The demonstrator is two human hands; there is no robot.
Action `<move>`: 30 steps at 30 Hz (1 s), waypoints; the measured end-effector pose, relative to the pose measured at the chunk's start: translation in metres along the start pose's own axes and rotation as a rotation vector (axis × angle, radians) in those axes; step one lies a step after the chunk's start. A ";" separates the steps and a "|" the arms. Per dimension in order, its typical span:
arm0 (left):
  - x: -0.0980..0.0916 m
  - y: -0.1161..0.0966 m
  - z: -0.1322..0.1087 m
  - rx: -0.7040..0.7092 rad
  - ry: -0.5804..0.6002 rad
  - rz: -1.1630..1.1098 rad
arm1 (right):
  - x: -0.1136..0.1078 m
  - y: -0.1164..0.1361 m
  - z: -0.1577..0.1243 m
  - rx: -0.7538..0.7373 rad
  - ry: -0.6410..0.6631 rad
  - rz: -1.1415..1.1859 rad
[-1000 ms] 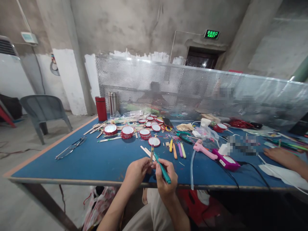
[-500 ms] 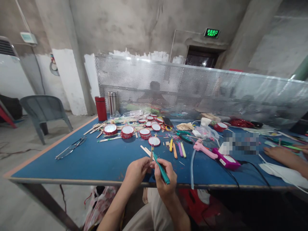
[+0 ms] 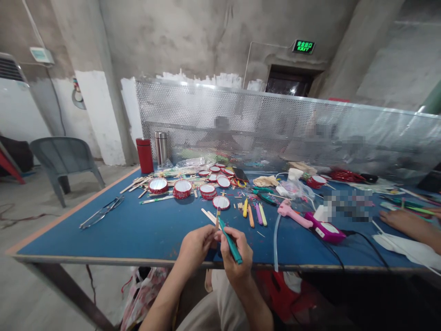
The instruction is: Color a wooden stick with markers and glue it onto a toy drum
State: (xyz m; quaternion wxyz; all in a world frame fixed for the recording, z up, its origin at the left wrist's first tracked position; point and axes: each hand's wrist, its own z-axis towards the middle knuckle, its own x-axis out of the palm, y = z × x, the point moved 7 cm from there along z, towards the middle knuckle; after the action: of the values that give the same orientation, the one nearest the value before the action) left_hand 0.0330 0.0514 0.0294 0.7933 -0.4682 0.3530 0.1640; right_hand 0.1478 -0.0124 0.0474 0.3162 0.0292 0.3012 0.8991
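Pinched in the fingers of my left hand (image 3: 197, 243) is a thin flat wooden stick (image 3: 217, 220), pointing up and away from me. My right hand (image 3: 237, 250) grips a thick teal marker (image 3: 231, 243), its tip end close against the stick. Both hands meet above the table's front edge. Just beyond them lie pale wooden sticks (image 3: 207, 214) and a small red-rimmed drum (image 3: 221, 202) with a white face. To the right are yellow (image 3: 245, 208), orange (image 3: 251, 216) and purple (image 3: 258, 214) markers. My fingers partly hide the stick's lower end.
More small drums (image 3: 182, 188) and loose sticks spread across the blue table (image 3: 138, 234). Eyeglasses (image 3: 101, 212) lie at left, near two flasks (image 3: 144, 155). A pink glue gun (image 3: 292, 215), a purple box (image 3: 324, 230) and cords occupy the right. Another person's hand (image 3: 396, 219) rests farther right.
My hands keep almost the same pose and hold the same things. The view has shifted only slightly.
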 end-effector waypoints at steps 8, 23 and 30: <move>0.000 0.001 0.000 0.011 -0.006 0.002 | 0.000 0.000 0.001 0.000 -0.002 -0.002; 0.002 0.004 0.000 0.012 -0.009 -0.004 | -0.001 -0.006 -0.002 0.043 -0.031 0.067; 0.003 0.003 0.001 -0.001 0.005 -0.010 | 0.002 -0.008 -0.002 0.046 0.010 0.026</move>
State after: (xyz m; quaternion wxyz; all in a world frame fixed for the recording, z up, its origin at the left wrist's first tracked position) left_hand 0.0334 0.0535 0.0257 0.7929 -0.4707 0.3527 0.1590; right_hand 0.1502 -0.0080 0.0409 0.3024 0.0357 0.3229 0.8961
